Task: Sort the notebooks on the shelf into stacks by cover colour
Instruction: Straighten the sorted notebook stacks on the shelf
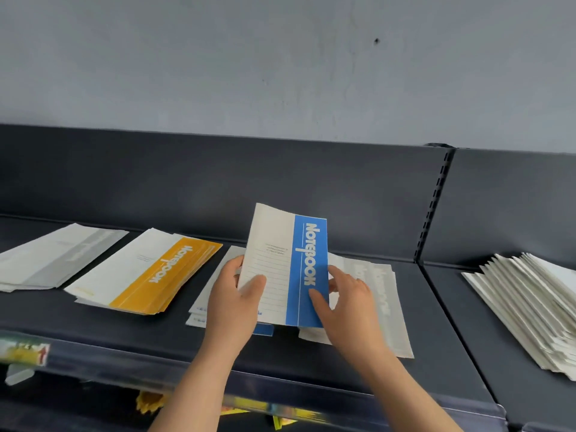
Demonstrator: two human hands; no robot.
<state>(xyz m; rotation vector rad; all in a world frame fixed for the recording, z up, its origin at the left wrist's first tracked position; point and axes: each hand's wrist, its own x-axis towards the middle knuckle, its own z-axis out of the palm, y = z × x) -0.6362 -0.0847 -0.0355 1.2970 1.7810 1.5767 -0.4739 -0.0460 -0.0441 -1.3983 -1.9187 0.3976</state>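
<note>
The blue notebook (290,269) is white with fine grey ruled lines and a bright blue band bearing white lettering. The yellow stack (149,272) pairs white with an amber band, white-lettered. The grey stack (56,257) is white with pale grey. The shelf (124,332) is dark slate.

light: even, soft | shadows: faint | blur: lower edge | edges: wide-angle bowing
</note>
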